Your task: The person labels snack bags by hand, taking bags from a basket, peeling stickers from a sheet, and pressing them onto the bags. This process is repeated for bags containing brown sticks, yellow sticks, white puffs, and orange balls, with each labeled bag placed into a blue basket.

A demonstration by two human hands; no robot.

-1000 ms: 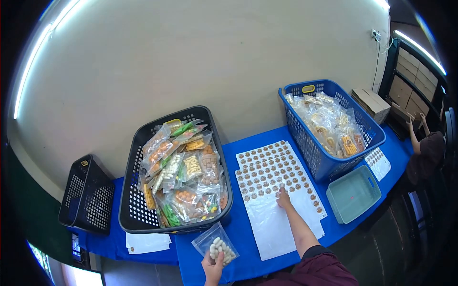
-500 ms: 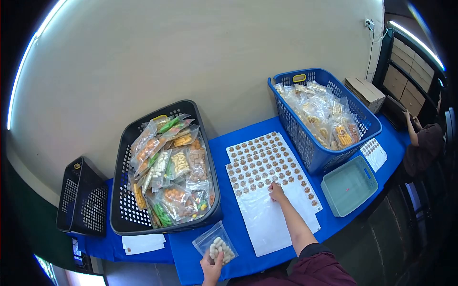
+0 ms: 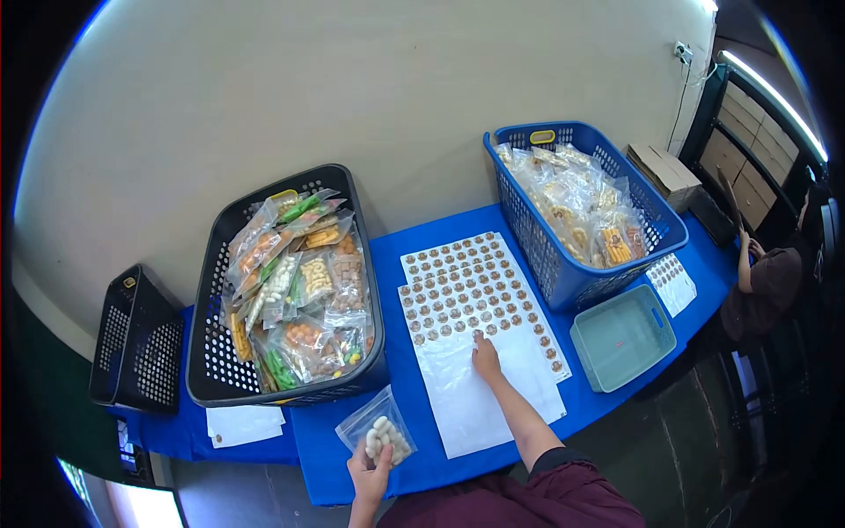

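"What is nearest the person?"

"The left hand [image 3: 370,475], clamped on a clear bag of white pieces [image 3: 385,431], thumb across its front. The bag's long axis slants, zip end up and to the left, contents gathered at the lower right. Whether it touches the blue-covered counter [image 3: 409,378] can't be told."

"And the right hand [image 3: 486,361]?"

"Farther out, well apart from the left, fingertips down at the sticker sheet [image 3: 449,370], where the bare backing meets the lowest full row of round stickers [image 3: 458,299]. Whether the fingers are pinched on a sticker is too small to tell."

"So how do bag and stickers lie to each other?"

"That's the relation that matters. The bag sits to the left of the sheet and closer to the body; the stickers lie up and to the right of it. The sheet's long axis runs away from the person, leaning slightly left at the far end. The right hand is nearer the stickers, and the left has the bag."

"Beyond that?"

"A black basket [image 3: 233,380] of filled bags stands past the left hand; right of the sheet come a green tray [image 3: 620,345] and, farther back, a blue basket [image 3: 519,211], also holding filled bags."
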